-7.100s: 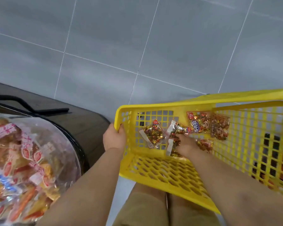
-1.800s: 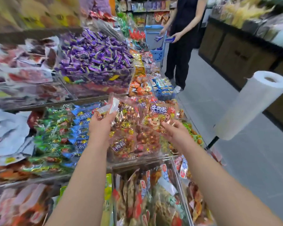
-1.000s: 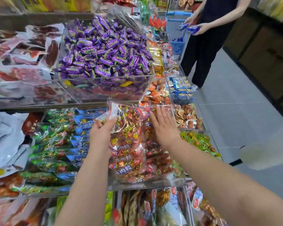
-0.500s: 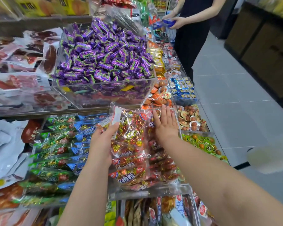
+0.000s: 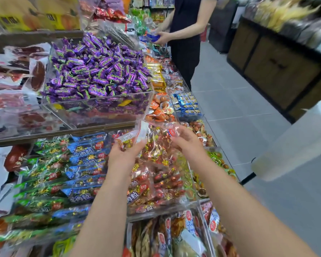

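Note:
A clear bag of red and gold wrapped sweets (image 5: 157,143) is raised above a clear bin of similar red bags (image 5: 152,190). My left hand (image 5: 122,156) grips the bag's left side near its white label. My right hand (image 5: 185,141) holds the bag's upper right edge, fingers curled on the plastic. Both hands hover over the shop's display counter, and the bag's lower part blends with the bags below.
A clear box of purple sweets (image 5: 96,75) stands behind. Green and blue bags (image 5: 63,169) fill the bin to the left. A person in black (image 5: 185,34) stands further along the aisle. A blurred white plastic roll (image 5: 293,143) sticks out at right over grey floor tiles.
My right hand lay flat on the bags in the bin half a second ago; now it has lifted and taken the bag's right edge. The bag has risen slightly.

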Action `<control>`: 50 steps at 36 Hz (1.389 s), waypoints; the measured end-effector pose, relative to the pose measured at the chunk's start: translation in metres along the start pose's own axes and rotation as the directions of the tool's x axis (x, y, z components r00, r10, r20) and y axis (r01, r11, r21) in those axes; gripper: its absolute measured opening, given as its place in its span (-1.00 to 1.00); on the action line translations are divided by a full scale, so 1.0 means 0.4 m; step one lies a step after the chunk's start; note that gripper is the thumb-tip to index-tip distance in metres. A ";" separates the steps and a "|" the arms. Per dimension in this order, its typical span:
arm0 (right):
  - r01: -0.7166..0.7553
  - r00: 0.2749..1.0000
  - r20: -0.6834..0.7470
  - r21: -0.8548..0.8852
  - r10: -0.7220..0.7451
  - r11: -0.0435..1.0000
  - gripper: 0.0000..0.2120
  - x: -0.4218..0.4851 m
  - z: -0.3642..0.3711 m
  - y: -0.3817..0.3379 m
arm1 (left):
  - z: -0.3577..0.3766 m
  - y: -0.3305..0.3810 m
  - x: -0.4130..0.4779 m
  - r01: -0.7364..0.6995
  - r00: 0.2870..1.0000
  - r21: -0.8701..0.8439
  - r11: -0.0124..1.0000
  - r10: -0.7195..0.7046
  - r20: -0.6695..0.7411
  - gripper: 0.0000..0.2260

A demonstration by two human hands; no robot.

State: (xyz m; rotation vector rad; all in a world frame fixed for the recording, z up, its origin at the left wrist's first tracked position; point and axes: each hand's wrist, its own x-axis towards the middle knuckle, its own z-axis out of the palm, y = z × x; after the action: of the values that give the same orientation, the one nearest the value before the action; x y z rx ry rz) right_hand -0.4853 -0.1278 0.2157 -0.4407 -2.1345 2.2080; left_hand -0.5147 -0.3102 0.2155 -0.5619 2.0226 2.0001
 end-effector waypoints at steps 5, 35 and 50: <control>-0.098 0.986 0.116 -0.195 0.122 0.976 -0.21 -0.022 -0.016 -0.014 | 0.015 0.013 -0.015 -0.034 0.999 0.070 0.997 0.036 -0.023 -0.04; 0.058 0.997 0.062 -0.996 0.054 0.069 -0.73 0.150 0.050 -0.041 | -0.138 0.015 -0.007 0.012 0.990 0.099 0.995 0.002 -0.143 -0.25; 0.335 0.939 0.344 -0.913 -0.001 -0.233 -0.58 0.118 0.050 0.058 | -0.117 0.013 0.022 -0.028 0.989 0.058 0.998 0.036 -0.140 -0.26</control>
State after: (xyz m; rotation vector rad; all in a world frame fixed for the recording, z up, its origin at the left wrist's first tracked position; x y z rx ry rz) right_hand -0.5313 -0.1378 0.1848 0.2303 -3.2703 -0.2803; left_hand -0.5203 -0.3577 0.2178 -0.6808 2.1752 1.9657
